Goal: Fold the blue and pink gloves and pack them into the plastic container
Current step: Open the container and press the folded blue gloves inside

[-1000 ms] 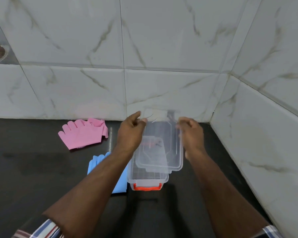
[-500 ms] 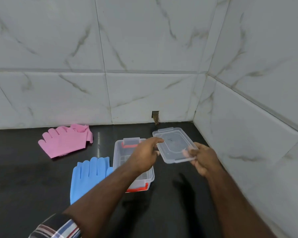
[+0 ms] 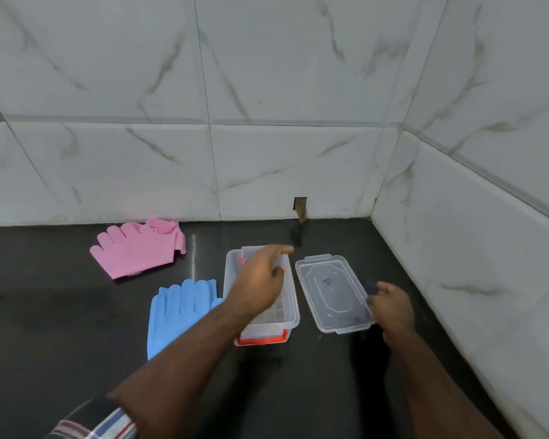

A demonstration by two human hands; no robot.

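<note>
Here the box [image 3: 290,315] sits open on the black counter [image 3: 61,359], with a red clip at its near end. The left hand [image 3: 259,280] is above the box with its fingers straight and loose — it holds nothing. Its arm covers part of the box, so I cannot tell what is inside.

The lid [image 3: 332,291] lies flat on the counter, just beside the box on the right. The right hand [image 3: 393,307] is at the near right corner of the lid. Its fingers look loosely bent, but I cannot tell if they pinch the lid or only touch it.

The blue gloves [image 3: 178,312] lie flat just left of the box, fingers pointing at the wall [image 3: 267,153]. The pink gloves [image 3: 138,248] lie farther back and to the left — close to the wall and well apart from the box.

A striped sleeve [image 3: 99,419] shows at the bottom.
</note>
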